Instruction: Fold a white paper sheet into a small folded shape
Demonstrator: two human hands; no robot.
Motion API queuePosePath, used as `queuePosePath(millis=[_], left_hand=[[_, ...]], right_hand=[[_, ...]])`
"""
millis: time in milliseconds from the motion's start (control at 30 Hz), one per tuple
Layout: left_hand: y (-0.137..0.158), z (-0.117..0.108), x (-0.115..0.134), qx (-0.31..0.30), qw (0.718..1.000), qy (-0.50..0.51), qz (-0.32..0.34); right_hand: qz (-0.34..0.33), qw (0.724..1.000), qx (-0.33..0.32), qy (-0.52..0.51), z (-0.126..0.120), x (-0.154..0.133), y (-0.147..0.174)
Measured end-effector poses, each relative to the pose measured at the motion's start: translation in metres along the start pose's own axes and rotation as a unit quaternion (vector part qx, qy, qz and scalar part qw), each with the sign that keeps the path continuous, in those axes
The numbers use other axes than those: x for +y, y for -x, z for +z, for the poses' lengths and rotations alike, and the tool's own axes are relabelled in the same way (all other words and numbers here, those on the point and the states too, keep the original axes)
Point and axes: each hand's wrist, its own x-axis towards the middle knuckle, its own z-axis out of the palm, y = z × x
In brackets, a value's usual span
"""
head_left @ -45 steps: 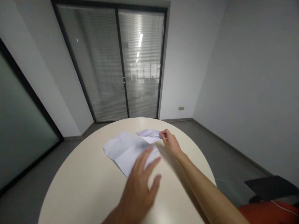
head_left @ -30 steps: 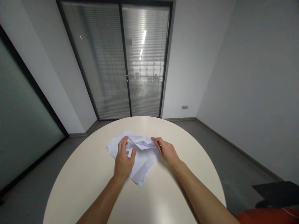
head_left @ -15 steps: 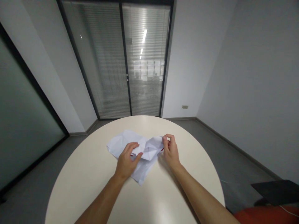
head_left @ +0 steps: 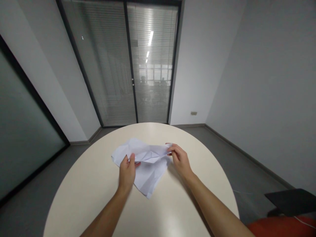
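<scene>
Round cream tabletop (head_left: 86, 197) stands before a glass partition (head_left: 106, 72) in the head view; above its far half, creased white paper (head_left: 151, 153) stretches left to right between left hand (head_left: 127, 171) and right hand (head_left: 180, 159), both pinched closed on it.

1. Spreads out as a round, cream-coloured tabletop (head_left: 81, 194), smooth and slightly glossy, with its near edge cut off at the bottom of the view.
2. Carries creased white paper (head_left: 145, 177) around the middle, with one corner pointing towards the viewer and another part reaching left; partly hidden farther up.
3. Catches a soft reflection (head_left: 170, 219) near the bottom, right of centre.
4. Takes a shadow (head_left: 176, 174) just right of the paper.
</scene>
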Motion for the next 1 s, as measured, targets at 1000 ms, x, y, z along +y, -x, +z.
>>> queuePosePath(millis=[1000], left_hand=[[0.007, 0.003, 0.019, -0.033, 0.998, 0.034, -0.048]], right_hand=[[0.052, 0.992, -0.022, 0.113, -0.002, 0.015, -0.004]])
